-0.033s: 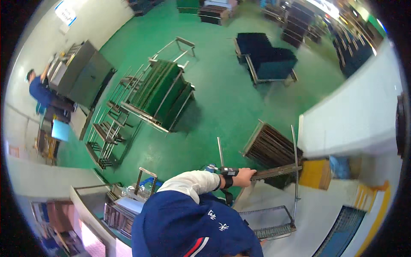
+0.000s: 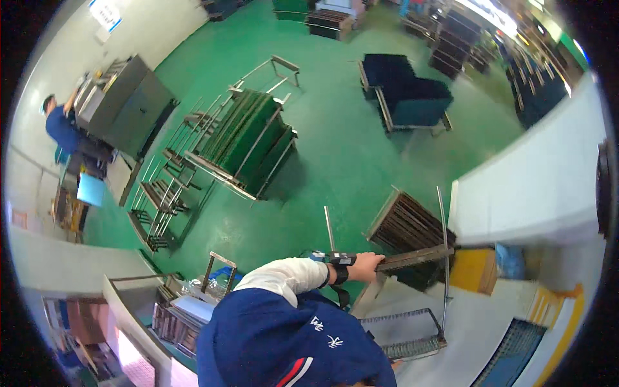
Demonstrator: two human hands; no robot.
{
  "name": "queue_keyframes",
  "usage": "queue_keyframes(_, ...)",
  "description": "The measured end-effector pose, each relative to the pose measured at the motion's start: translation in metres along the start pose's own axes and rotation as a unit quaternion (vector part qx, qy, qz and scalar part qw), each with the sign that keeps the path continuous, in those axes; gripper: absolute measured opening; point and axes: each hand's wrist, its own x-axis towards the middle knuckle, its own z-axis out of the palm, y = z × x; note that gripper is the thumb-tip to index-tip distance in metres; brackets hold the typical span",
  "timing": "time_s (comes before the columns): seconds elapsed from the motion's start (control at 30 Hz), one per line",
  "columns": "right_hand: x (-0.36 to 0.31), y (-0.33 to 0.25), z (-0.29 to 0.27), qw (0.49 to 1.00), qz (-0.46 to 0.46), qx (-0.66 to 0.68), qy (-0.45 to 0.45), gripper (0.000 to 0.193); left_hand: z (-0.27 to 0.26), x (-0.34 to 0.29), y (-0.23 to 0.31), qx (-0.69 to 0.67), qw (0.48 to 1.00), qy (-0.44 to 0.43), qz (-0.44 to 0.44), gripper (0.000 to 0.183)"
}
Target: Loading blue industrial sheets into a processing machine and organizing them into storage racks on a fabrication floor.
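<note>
**Head view.** We see only one hand, which we take to be the left hand (image 2: 366,266), at the end of a white sleeve (image 2: 284,277) and wearing a black wrist strap (image 2: 340,269). It reaches toward the right of the scene. Its fingers are curled tight round the near end of a long, flat, dark slatted tray (image 2: 416,258), which lies roughly level and points right. The tray's far end passes over a stack of similar dark trays (image 2: 406,226) that stands on the green floor (image 2: 335,161), beside a white surface (image 2: 535,187). The right hand is out of view.

A wire mesh basket (image 2: 406,332) lies near us, below the tray, with a thin upright metal rod (image 2: 443,258) rising at its right corner. A yellow box (image 2: 471,271) sits just right of the stack.

Farther off, left of centre, stands a trolley of green panels (image 2: 248,138), with blue-loaded carts (image 2: 406,97) beyond it. At the far left a co-worker in blue (image 2: 61,129) faces a grey machine (image 2: 122,100).

We judge that the tray is being carried level at the stack, either being drawn off or set on. The next move calls for a firm grip, a level tray and clearance from the upright rod.
</note>
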Motion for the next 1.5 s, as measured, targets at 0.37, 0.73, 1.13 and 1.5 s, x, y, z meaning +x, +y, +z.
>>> queue_keyframes(0.37, -0.019, -0.079, 0.28, 0.958, -0.003, -0.127, -0.258, 0.059, -0.206, -0.064, -0.131, -0.08, 0.939, 0.332, -0.042, 0.062)
queue_keyframes(0.73, -0.11, -0.116, 0.567, 0.891, -0.08, -0.144, -0.422, 0.053, -0.3, -0.108, -0.165, -0.149, 0.822, 0.531, -0.144, 0.064)
queue_keyframes(1.13, -0.144, -0.154, 0.798, 0.828, -0.093, -0.187, -0.52, 0.038, -0.4, -0.058, -0.161, -0.114, 0.739, 0.64, -0.175, 0.063)
queue_keyframes(1.5, -0.242, -0.092, 0.851, 0.794, -0.057, -0.231, -0.559, 0.033, -0.428, -0.141, -0.182, -0.069, 0.677, 0.695, -0.232, 0.059)
